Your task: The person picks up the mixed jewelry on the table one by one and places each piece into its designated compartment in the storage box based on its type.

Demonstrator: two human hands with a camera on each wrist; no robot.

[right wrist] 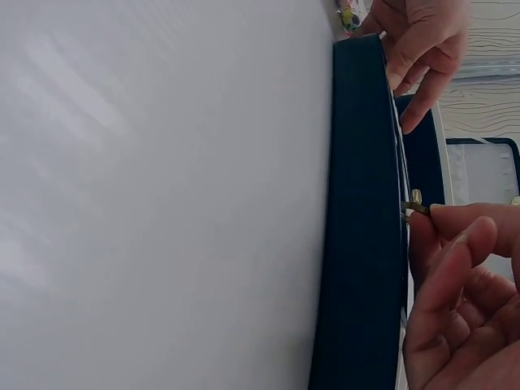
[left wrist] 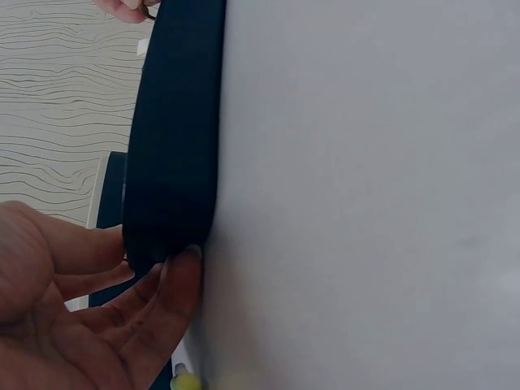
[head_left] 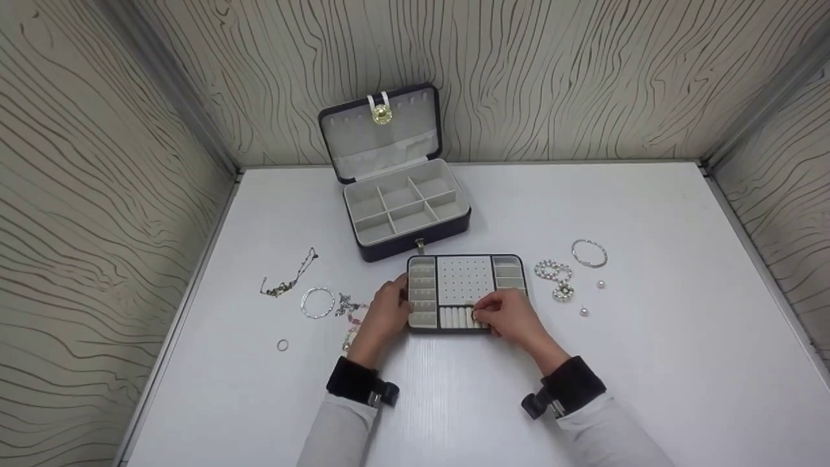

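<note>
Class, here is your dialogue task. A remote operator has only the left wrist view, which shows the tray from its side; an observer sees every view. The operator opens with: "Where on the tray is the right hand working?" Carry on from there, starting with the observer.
Observer: The right hand is at the white rolls along the near edge of the tray.
Operator: Thanks. Is the box behind it open or closed?
Observer: Open; the head view shows its lid raised.
Operator: And does anything lie to the right of the tray?
Observer: Yes, two small pearl pieces lie there, apart from each other, among other jewellery.
</note>
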